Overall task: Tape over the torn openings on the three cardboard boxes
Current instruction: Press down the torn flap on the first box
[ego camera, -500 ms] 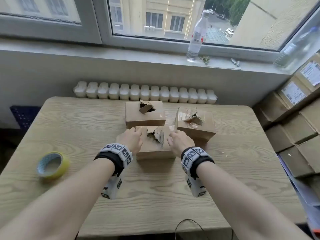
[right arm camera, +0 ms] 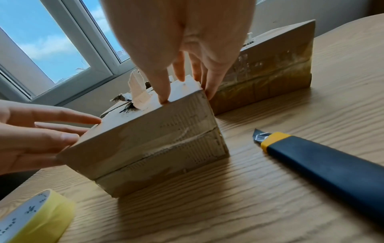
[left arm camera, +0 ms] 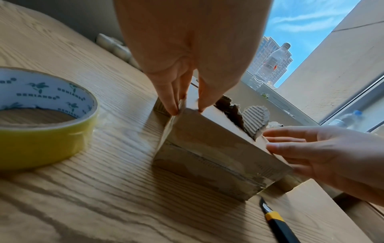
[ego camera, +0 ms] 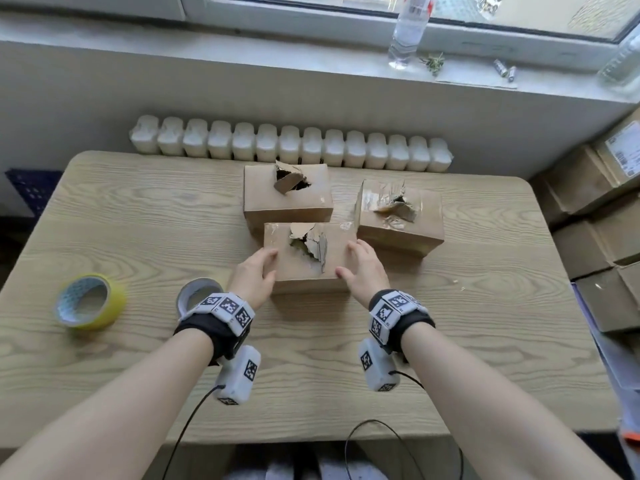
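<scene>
Three brown cardboard boxes with torn tops stand mid-table. The near box (ego camera: 304, 268) (left arm camera: 207, 148) (right arm camera: 145, 139) sits between my hands. My left hand (ego camera: 256, 271) (left arm camera: 187, 108) touches its left end with straight fingers, thumb on the top edge. My right hand (ego camera: 363, 268) (right arm camera: 185, 92) rests on its right end, thumb on top and fingers down the side. The far box (ego camera: 287, 199) stands just behind it, and the right box (ego camera: 401, 230) (right arm camera: 270, 69) just beyond my right hand. A yellow tape roll (ego camera: 90, 301) (left arm camera: 41, 125) lies at the left.
A utility knife (right arm camera: 332, 166) (left arm camera: 278, 222) with its blade out lies on the table (ego camera: 138, 220) right of the near box. A grey roll (ego camera: 194, 292) shows behind my left wrist. Stacked cartons (ego camera: 606, 237) stand right of the table. A bottle (ego camera: 408, 29) is on the windowsill.
My fingers have straightened on the near box's ends, where they were curled over them before. The view has tilted down, and the grey roll has come into sight.
</scene>
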`<state>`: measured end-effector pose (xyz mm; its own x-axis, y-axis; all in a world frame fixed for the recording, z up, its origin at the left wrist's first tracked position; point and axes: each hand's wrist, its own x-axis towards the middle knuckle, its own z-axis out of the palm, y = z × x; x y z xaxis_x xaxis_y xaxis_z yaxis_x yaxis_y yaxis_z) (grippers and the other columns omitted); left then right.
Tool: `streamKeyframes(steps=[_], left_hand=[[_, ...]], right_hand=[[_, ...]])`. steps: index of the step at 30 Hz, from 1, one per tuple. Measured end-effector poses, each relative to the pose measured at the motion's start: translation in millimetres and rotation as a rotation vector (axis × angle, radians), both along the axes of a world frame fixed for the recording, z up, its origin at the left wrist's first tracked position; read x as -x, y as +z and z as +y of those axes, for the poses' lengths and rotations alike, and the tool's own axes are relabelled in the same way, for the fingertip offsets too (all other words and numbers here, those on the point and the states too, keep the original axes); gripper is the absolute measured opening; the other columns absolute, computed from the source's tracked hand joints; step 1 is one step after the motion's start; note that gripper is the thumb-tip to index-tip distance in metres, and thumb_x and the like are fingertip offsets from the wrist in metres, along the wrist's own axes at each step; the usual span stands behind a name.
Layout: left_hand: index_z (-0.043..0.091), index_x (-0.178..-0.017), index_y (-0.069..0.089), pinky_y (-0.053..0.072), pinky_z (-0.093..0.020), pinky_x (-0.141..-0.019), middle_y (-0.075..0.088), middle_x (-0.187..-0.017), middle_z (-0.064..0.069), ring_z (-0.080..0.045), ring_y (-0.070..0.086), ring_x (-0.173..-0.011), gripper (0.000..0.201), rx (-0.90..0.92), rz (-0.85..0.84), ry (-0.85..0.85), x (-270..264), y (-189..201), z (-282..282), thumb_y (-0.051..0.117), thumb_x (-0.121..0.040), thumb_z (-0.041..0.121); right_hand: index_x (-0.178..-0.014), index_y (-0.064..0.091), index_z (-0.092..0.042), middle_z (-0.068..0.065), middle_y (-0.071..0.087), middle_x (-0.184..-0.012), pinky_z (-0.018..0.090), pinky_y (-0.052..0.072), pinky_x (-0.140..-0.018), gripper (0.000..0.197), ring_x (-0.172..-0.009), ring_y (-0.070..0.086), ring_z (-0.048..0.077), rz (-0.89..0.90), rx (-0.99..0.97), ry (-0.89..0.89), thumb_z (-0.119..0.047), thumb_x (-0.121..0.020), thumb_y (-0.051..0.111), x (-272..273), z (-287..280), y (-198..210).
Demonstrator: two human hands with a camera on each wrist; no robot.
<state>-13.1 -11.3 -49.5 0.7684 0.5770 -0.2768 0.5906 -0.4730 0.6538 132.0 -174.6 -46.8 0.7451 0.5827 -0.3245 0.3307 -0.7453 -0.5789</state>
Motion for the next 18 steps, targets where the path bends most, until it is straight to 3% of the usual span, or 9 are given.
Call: streamKeyframes(steps=[8,14,18], left_hand=[[0.028,-0.128,0.052,0.050,-0.037,-0.092,0.064,-0.116,-0.009,-0.024,0.061,-0.105,0.043,0.039,0.023,0.045,13,-4,-11,0.059,-0.087,0.015],[0.026,-0.128,0.055,0.049,-0.031,-0.093,0.063,-0.122,-0.004,-0.017,0.062,-0.107,0.043,0.018,-0.002,0.018,32,-3,-26,0.062,-0.086,0.017],[0.016,-0.125,0.059,0.048,-0.025,-0.092,0.058,-0.130,-0.006,-0.020,0.065,-0.102,0.041,-0.011,-0.084,0.024,45,-1,-38,0.065,-0.084,0.014]], right_hand=[[-0.141,0.041,-0.018,0.003,0.026,-0.154,0.026,0.020,-0.112,0.057,-0.140,0.028,0.019,0.038,-0.007,0.006,-0.021,-0.089,0.064,8,-19,2],[-0.140,0.043,-0.019,0.004,0.025,-0.154,0.028,0.021,-0.113,0.058,-0.139,0.029,0.020,0.043,-0.007,0.042,-0.024,-0.087,0.067,21,-42,0],[-0.140,0.041,-0.021,0.003,0.025,-0.154,0.032,0.024,-0.115,0.063,-0.139,0.029,0.020,0.062,-0.006,0.075,-0.034,-0.085,0.068,29,-55,-2]])
